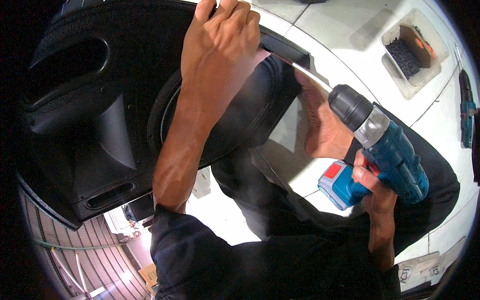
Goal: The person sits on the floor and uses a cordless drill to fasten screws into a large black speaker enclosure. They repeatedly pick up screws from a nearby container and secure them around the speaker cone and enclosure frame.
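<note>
A black loudspeaker cabinet (112, 90) with a round cone lies to the left and tips past the upper middle. My left hand (222, 37) rests at its far edge, fingers curled closed; a bit of black shows between them, but what they grip is hidden. In my right hand (371, 181) is a blue cordless drill (402, 162), held by its handle with a finger by the red trigger. From its black chuck a long thin bit (311, 73) runs up and left, its dark end meeting the cabinet's corner beside my left hand.
A clear plastic tub (435, 60) holding many black screws stands at the far right on the white tiled floor (345, 55). Another blue-and-black power tool (466, 107) lies by the right rim. My bare foot (322, 122) is beside the cabinet's corner, below the bit.
</note>
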